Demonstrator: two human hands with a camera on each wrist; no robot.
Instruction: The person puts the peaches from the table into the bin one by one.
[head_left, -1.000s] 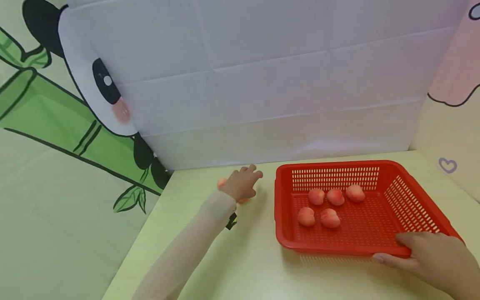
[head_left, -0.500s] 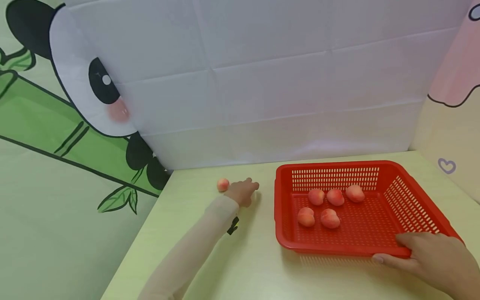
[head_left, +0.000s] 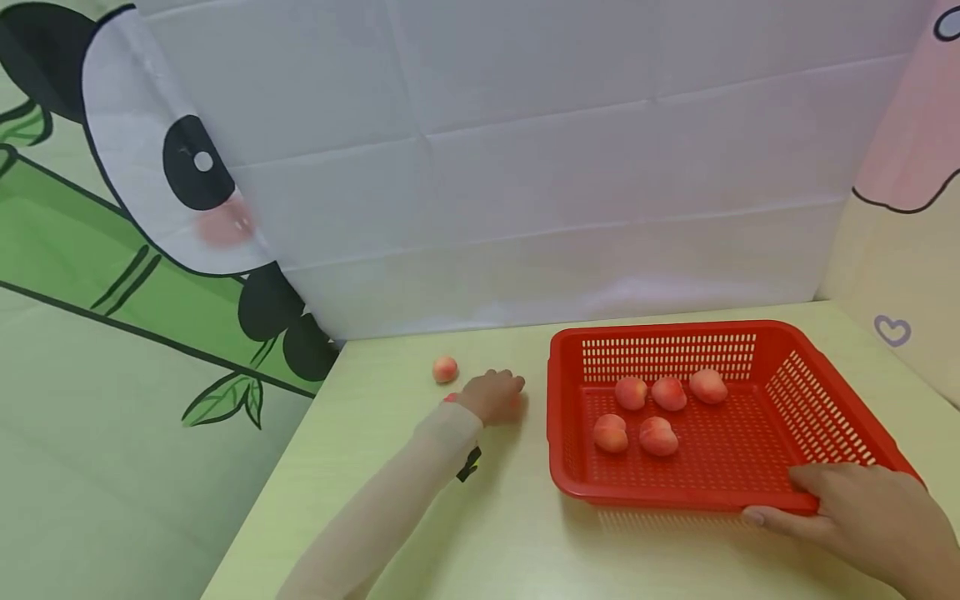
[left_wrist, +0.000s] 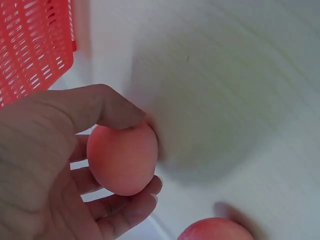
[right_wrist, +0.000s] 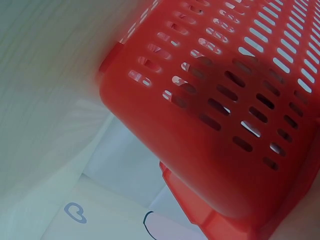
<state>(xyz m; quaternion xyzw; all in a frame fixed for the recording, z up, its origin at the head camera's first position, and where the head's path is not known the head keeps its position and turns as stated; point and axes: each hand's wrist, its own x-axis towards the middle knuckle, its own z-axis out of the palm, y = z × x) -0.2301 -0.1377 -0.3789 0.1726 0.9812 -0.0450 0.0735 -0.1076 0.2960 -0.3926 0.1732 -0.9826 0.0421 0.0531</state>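
Note:
My left hand (head_left: pixel 491 396) is low over the table, left of the red basket. In the left wrist view its thumb and fingers curl round a pinkish-orange peach (left_wrist: pixel 123 159), close to the table surface. Another peach (left_wrist: pixel 216 231) shows at the bottom edge of that view. Farther back on the table lies a lone peach (head_left: pixel 445 369). My right hand (head_left: pixel 873 521) grips the near right corner of the red plastic basket (head_left: pixel 690 502), thumb outside the rim. Several peaches (head_left: pixel 658 437) rest in the basket, mostly toward its left side.
The pale wood-grain table (head_left: pixel 480 533) meets a white cloth backdrop (head_left: pixel 525 167) behind. A panda-and-bamboo printed cloth (head_left: pixel 150 242) hangs at the left. In the right wrist view the slotted basket wall (right_wrist: pixel 200 115) fills much of the frame.
My left hand has come slightly nearer and lower, uncovering the far peach, and its fingers are now round a peach. The right hand and basket have stayed put.

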